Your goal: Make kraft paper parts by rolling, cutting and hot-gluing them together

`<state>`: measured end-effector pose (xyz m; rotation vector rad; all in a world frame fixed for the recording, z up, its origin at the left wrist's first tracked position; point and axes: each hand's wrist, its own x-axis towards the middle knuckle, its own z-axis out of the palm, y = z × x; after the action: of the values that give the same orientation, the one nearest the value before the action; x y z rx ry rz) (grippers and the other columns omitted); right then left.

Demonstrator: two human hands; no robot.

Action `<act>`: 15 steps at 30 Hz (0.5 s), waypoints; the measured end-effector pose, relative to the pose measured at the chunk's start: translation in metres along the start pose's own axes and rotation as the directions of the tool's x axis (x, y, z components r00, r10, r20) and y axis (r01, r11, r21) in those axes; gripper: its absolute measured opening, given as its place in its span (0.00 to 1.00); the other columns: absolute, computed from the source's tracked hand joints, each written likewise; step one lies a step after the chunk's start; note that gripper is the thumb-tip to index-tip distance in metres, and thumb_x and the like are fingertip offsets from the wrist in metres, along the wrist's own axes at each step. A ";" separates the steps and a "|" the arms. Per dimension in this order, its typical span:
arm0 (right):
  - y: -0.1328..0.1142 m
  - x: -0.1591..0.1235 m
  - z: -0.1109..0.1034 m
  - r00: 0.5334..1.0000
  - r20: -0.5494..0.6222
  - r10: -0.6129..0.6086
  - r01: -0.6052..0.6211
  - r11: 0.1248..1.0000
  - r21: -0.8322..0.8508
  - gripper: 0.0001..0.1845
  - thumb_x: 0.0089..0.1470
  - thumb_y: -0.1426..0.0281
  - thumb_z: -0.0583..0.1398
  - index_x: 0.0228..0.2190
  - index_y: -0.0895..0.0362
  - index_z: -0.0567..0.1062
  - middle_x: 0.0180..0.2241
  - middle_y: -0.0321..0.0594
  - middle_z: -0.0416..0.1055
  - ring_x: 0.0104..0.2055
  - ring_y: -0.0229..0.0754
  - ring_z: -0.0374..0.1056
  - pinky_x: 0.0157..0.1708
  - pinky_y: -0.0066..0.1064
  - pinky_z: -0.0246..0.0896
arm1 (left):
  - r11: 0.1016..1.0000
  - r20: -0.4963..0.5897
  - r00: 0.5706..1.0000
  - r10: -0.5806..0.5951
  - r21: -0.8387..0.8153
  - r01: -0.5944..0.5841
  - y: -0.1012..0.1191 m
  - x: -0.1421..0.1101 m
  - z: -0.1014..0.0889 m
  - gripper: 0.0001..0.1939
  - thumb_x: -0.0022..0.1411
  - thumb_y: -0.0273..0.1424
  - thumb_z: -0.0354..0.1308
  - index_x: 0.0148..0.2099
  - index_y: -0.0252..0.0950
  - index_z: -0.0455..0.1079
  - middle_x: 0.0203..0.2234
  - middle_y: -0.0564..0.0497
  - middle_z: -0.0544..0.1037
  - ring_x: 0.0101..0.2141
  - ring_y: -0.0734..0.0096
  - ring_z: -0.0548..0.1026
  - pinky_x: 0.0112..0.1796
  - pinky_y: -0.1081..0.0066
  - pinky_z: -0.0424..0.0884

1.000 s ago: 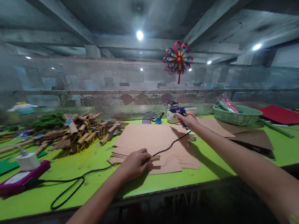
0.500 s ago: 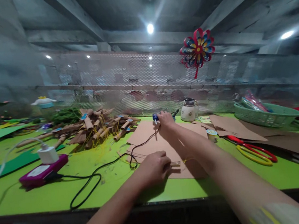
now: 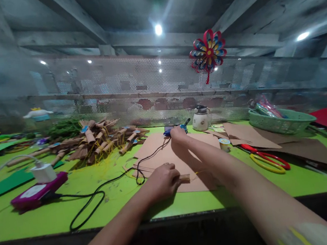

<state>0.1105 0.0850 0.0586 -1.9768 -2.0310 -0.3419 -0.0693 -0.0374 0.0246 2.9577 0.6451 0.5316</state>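
My left hand (image 3: 165, 180) is closed round a small brown cardboard roll (image 3: 185, 178), whose end sticks out to the right over a sheet of brown card (image 3: 196, 156). My right hand (image 3: 178, 133) is stretched to the far edge of the card, fingers wrapped on a blue glue gun (image 3: 167, 132) that the hand partly hides. From the gun a black cord (image 3: 155, 155) runs left across the card. Yellow string (image 3: 198, 172) trails near the roll.
Left lie a pile of brown rolls with yellow strings (image 3: 103, 142) and a purple power strip (image 3: 37, 192) with a white plug. Right are red-and-yellow scissors (image 3: 265, 159), a small tub (image 3: 224, 144), more card (image 3: 251, 135) and a green basket (image 3: 282, 119). A white jug (image 3: 201, 118) stands behind.
My right hand has lowered, with the blue glue gun now down near the table at the card's far edge. My left hand keeps its hold on the roll. The view has turned slightly right.
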 end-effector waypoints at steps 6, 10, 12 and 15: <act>0.016 -0.019 -0.018 0.983 -0.179 0.028 -0.009 0.994 0.105 0.11 0.57 0.70 0.56 0.37 0.65 0.74 0.43 0.52 0.70 0.48 0.49 0.61 0.47 0.42 0.57 | 1.000 0.004 1.000 -0.013 -0.027 0.013 -0.002 0.002 -0.001 0.17 0.64 0.37 0.47 0.33 0.34 0.73 0.27 0.47 0.70 0.30 0.69 0.68 0.31 0.72 0.60; 0.040 -0.063 -0.033 0.980 -0.196 0.022 0.019 0.979 0.204 0.13 0.57 0.68 0.54 0.33 0.61 0.76 0.36 0.47 0.73 0.41 0.44 0.65 0.43 0.34 0.58 | 0.993 0.031 0.999 -0.041 -0.112 0.044 -0.005 0.003 -0.005 0.17 0.63 0.38 0.48 0.33 0.34 0.74 0.28 0.48 0.70 0.29 0.70 0.68 0.31 0.72 0.60; 0.052 -0.101 -0.039 0.978 -0.208 0.015 0.056 0.943 0.329 0.13 0.57 0.68 0.54 0.29 0.59 0.77 0.30 0.43 0.74 0.33 0.40 0.66 0.36 0.30 0.59 | 0.982 0.038 0.997 -0.062 -0.175 0.067 -0.007 0.004 -0.008 0.16 0.63 0.38 0.49 0.34 0.35 0.75 0.28 0.48 0.70 0.29 0.71 0.68 0.31 0.73 0.60; 0.062 -0.162 -0.046 0.982 -0.187 -0.025 0.117 0.857 0.502 0.10 0.53 0.67 0.57 0.25 0.58 0.76 0.26 0.40 0.73 0.28 0.38 0.66 0.29 0.28 0.58 | 0.957 0.029 0.996 -0.085 -0.274 0.090 -0.011 0.006 -0.010 0.16 0.63 0.36 0.49 0.36 0.35 0.76 0.29 0.49 0.72 0.30 0.71 0.69 0.33 0.73 0.61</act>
<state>0.1774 -0.0808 0.0408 -1.4931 -1.8430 0.0197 -0.0719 -0.0252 0.0342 2.6577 0.6391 0.5395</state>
